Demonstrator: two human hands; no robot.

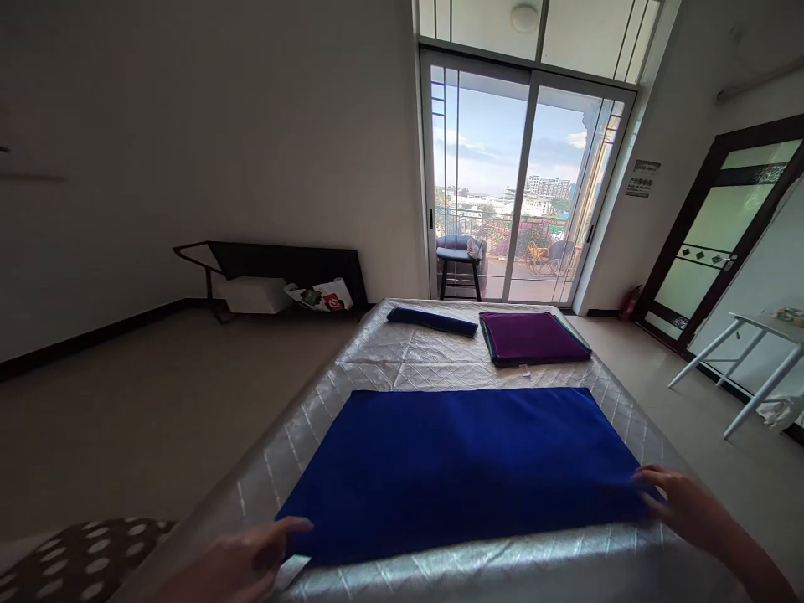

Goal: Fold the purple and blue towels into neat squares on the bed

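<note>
A blue cloth (pixel 465 469) lies spread flat across the near part of a covered table. At its near left corner my left hand (pixel 242 557) is closed, the thumb and index finger on the cloth's edge. A small white tag (pixel 292 571) shows just below those fingers. My right hand (pixel 682 502), slightly blurred, pinches the cloth's right edge close to the near right corner. Beyond the blue cloth are a folded purple cloth (pixel 533 337) with other layers beneath it and a narrow dark blue folded cloth (pixel 432 322).
A shiny silver quilted cover (pixel 370 360) drapes the table. A white stool (pixel 747 352) stands at the right. A dark low rack (pixel 282 264) rests by the back wall. Brown fabric with white dots (pixel 81 557) shows at the lower left. Sliding glass doors (pixel 531 184) are ahead.
</note>
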